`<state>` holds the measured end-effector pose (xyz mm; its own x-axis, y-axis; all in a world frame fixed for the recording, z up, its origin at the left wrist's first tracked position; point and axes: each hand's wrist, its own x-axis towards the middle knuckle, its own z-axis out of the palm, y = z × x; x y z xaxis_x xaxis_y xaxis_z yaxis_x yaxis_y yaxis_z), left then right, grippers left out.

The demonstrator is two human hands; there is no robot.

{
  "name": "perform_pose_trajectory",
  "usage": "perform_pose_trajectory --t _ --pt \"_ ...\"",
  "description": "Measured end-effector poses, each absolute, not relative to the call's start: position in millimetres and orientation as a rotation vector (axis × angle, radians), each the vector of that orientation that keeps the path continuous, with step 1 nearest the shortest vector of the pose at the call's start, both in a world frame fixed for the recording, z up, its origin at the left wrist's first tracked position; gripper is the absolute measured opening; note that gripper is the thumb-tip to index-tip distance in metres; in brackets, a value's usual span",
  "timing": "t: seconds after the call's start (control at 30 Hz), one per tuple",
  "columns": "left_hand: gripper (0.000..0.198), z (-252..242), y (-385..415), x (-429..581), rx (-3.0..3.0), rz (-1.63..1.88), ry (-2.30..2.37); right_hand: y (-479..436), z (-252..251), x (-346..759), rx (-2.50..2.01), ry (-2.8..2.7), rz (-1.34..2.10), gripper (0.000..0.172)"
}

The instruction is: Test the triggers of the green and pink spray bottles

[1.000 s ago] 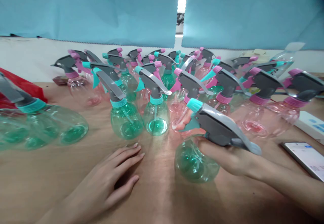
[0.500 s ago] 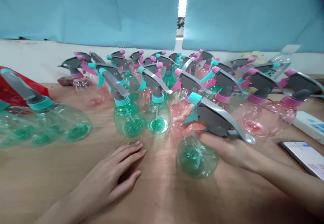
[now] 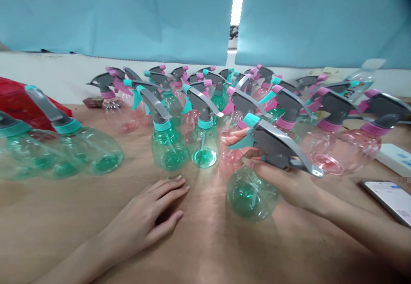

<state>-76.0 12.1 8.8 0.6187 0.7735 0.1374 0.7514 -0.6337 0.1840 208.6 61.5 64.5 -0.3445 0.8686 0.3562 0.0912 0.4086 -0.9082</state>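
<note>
My right hand [image 3: 285,181] is wrapped round the neck of a green spray bottle [image 3: 245,200] with a grey and turquoise trigger head, its fingers beside the trigger. The bottle leans slightly, its base low over or on the wooden table [image 3: 199,241]; I cannot tell which. My left hand [image 3: 150,209] rests on the table with fingers stretched out and holds nothing. Just beyond its fingertips stand a green spray bottle [image 3: 169,149] and a paler green spray bottle [image 3: 204,147], both upright with turquoise collars.
Several pink and green spray bottles crowd the table's back, including a pink one [image 3: 356,147] at right. More green bottles [image 3: 102,151] stand at left by a red bag [image 3: 19,100]. A phone [image 3: 387,196] and a white box [image 3: 396,158] lie at right. A blue sheet [image 3: 112,14] hangs behind.
The view has shifted a little, so the standing bottles appear farther right. My right hand keeps its grip on the green spray bottle, and my left hand stays on the table.
</note>
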Motion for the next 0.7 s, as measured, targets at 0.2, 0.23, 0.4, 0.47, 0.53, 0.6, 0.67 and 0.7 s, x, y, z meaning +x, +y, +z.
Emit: perform_pose_trajectory --t 0.2,0.23,0.4,0.47,0.53,0.6,0.67,0.7 --pt "0.039 10.0 12.0 -75.5 2.727 0.335 1.297 60.8 63.6 207.2 -0.863 -1.720 1.001 0.029" --pt "0.039 10.1 11.9 -75.5 2.728 0.338 1.296 60.7 64.3 206.9 -0.884 -1.731 0.979 0.029" --pt "0.039 9.9 11.1 -75.6 2.727 0.357 1.318 61.5 67.2 205.7 -0.864 -1.745 0.933 0.031" --pt "0.040 9.3 11.1 -75.8 2.729 0.343 1.324 62.0 66.9 206.1 -0.859 -1.746 0.943 0.028" --pt "0.040 8.7 11.4 -75.7 2.730 0.329 1.322 62.0 66.3 206.9 -0.860 -1.754 0.974 0.026" --pt "0.039 8.6 11.8 -75.5 2.731 0.324 1.321 61.7 66.0 207.7 -0.836 -1.755 0.995 0.022" --pt "0.038 8.9 12.0 -75.3 2.730 0.326 1.321 61.3 66.0 208.4 -0.819 -1.763 1.004 0.019" --pt "0.038 9.0 12.0 -75.3 2.729 0.331 1.323 61.2 66.0 208.6 -0.827 -1.769 0.992 0.018"
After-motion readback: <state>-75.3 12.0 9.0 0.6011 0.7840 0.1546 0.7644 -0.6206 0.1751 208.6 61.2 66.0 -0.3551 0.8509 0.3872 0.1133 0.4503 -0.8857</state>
